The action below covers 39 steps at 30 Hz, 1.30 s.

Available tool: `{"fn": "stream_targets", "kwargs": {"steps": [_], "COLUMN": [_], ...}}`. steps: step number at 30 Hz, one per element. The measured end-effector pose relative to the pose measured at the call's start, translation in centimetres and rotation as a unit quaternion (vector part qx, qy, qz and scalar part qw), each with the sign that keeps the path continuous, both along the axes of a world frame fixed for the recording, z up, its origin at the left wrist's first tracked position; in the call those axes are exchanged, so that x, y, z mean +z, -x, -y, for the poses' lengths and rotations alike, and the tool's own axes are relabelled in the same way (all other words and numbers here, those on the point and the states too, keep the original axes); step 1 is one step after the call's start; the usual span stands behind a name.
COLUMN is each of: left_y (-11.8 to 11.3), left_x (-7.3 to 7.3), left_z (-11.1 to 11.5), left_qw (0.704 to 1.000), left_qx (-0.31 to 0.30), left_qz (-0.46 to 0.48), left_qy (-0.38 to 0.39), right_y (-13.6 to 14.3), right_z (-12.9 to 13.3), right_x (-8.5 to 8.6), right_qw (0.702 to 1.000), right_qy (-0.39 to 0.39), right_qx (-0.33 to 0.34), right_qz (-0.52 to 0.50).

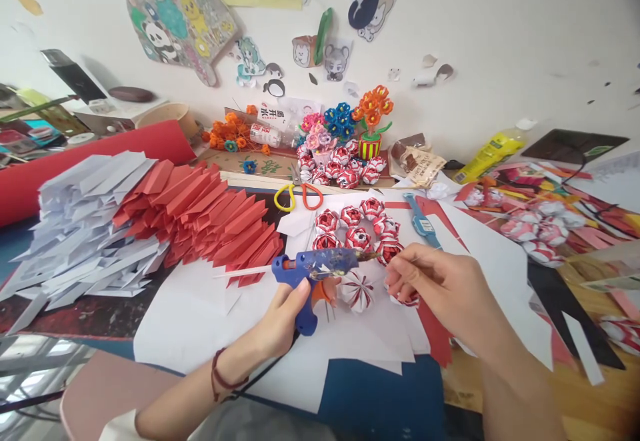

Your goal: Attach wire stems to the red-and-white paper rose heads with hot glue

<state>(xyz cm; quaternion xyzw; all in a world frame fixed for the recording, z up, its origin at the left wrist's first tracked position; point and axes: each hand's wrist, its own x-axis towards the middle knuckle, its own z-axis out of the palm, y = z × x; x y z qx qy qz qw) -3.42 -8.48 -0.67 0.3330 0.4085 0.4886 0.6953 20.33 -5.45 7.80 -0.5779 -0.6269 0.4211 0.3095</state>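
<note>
My left hand [280, 318] is wrapped round the grip of a blue hot glue gun [327, 262], its nozzle pointing right. A white glue stick [243, 270] pokes out of the gun's back end. At the nozzle tip, my right hand [440, 284] has thumb and fingers pinched together; whatever is between them is too small to make out. Several red-and-white folded paper flowers [358, 240] lie on white paper just behind the gun. Beneath the nozzle a paper ball [357, 291] shows its striped side, and another flower is partly covered by my right fingers.
Piles of folded white paper pieces [90, 221] and red paper pieces [215, 214] spread across the left. Behind the flowers lie scissors [300, 198] with yellow and red handles and a blue watch [421, 221]. A yellow bottle [493, 154] leans at the back right, near paper scraps.
</note>
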Motion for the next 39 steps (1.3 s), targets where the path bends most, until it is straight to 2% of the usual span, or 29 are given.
{"fn": "stream_targets", "kwargs": {"steps": [5, 13, 28, 39], "left_y": [-0.1, 0.1, 0.1, 0.0], "left_x": [0.1, -0.1, 0.0, 0.3], "left_z": [-0.1, -0.2, -0.1, -0.1], "left_qw": [1.0, 1.0, 1.0, 1.0], "left_qx": [-0.005, 0.0, -0.005, -0.001], "left_qz": [0.002, -0.003, -0.004, -0.014], "left_qy": [-0.008, -0.005, 0.008, 0.008], "right_y": [0.8, 1.1, 1.1, 0.8], "right_z": [0.1, 0.3, 1.0, 1.1], "right_x": [-0.5, -0.6, -0.5, -0.7], "right_qw": [0.997, 0.993, 0.992, 0.994], "right_qy": [-0.074, -0.111, -0.116, -0.106], "right_qx": [-0.008, -0.005, 0.007, -0.012], "right_qz": [0.021, 0.042, 0.046, 0.027]}}
